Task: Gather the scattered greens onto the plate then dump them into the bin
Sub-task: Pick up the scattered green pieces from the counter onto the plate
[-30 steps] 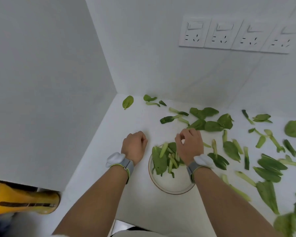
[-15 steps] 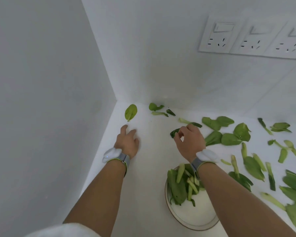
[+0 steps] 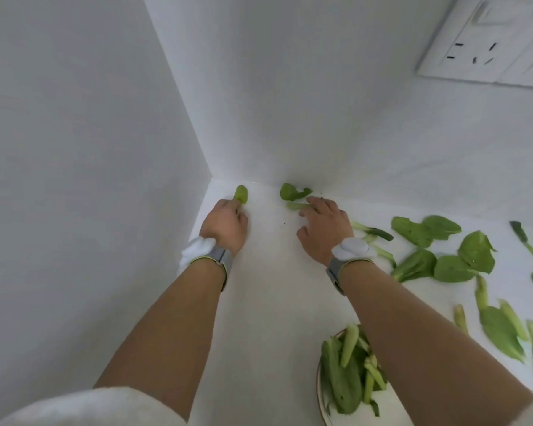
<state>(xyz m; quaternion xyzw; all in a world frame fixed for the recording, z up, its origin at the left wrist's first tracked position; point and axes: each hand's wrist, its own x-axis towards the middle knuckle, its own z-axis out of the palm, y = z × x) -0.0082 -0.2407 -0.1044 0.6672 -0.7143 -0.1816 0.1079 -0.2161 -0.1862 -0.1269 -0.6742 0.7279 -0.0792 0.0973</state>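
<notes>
My left hand (image 3: 226, 224) is in the far corner of the white counter, its fingertips pinched on the stem end of a small green leaf (image 3: 241, 193). To the right, my right hand (image 3: 323, 229) lies palm down with fingers spread, fingertips touching a pale stem piece (image 3: 294, 206) just below a curled leaf (image 3: 291, 192). The plate (image 3: 319, 382) shows at the bottom right, partly under my right forearm, with a heap of greens (image 3: 342, 379) on it. More scattered greens (image 3: 443, 250) lie over the counter to the right. No bin is in view.
Two white walls meet at the corner right behind my hands. Wall sockets (image 3: 486, 41) sit high on the right wall. Stems and leaves (image 3: 502, 330) cover the counter to the right of the plate.
Both hands have reached further into the corner. The left has closed on the small leaf and the right has moved from the middle greens to the stem by the back wall. The view tilted forward.
</notes>
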